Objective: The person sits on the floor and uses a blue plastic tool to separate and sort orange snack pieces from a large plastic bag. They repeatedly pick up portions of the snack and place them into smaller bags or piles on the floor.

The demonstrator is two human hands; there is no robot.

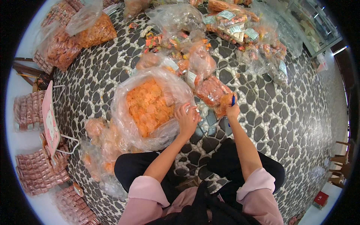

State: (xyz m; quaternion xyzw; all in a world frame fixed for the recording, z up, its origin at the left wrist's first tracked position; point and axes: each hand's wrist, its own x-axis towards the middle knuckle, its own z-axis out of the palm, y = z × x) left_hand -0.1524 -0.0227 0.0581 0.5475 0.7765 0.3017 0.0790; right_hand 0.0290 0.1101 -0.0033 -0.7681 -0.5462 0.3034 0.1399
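A large clear plastic bag (118, 112) stands wide-mouthed on the floor before me, holding a heap of thin orange chips (149, 105). At the bag's right rim is my left hand (187, 118), its fingers curled; a small pale bit shows at the fingertips, and whether they grip it or the plastic is unclear. My right hand (233, 111) is closed around a slim blue stick-like tool (233, 100), against a small bag of orange chips (225, 101). Just beyond lies a packed bag of reddish snacks (211, 89), touching the small bag.
Small filled bags (102, 140) lie left of my knee. Labelled snack packs (236, 25) and loose wrapped packets (153, 40) spread ahead. Large chip bags (95, 31), a pink folding table (50, 118) and stacked packs (39, 171) line the left. A glass case (312, 31) stands far right.
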